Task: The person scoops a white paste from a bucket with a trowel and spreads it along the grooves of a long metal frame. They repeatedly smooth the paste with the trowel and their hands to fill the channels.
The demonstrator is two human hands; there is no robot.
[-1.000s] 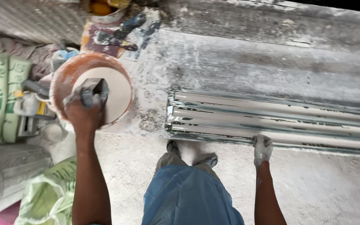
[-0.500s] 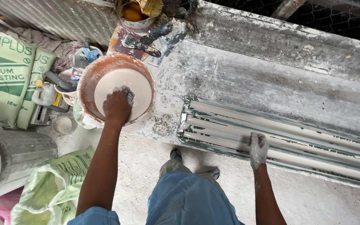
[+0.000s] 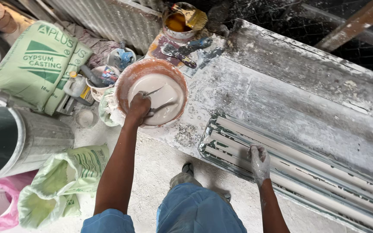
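Note:
My left hand [image 3: 139, 106] is closed on a scraper [image 3: 157, 108] whose blade lies in white wet plaster inside an orange-brown basin [image 3: 128, 80]. The basin stands at the near left corner of a plaster-crusted grey workbench [image 3: 298, 90]. My right hand [image 3: 260, 160], coated in white plaster, rests palm down on a long ridged moulding form [image 3: 307, 170] filled with white plaster, near its left end. The hand holds nothing and its fingers are spread a little.
Green gypsum bags [image 3: 35, 62] lie at the left, and an opened green sack [image 3: 65, 172] on the floor. A metal drum [image 3: 9, 144] stands at the left. Small tubs and bottles [image 3: 89, 84] crowd beside the basin. A tin of orange liquid with a brush [image 3: 180, 21] sits behind it.
My left hand has dipped from the basin's near rim into the plaster with the scraper. My right hand stays on the form. The view has shifted right and downward.

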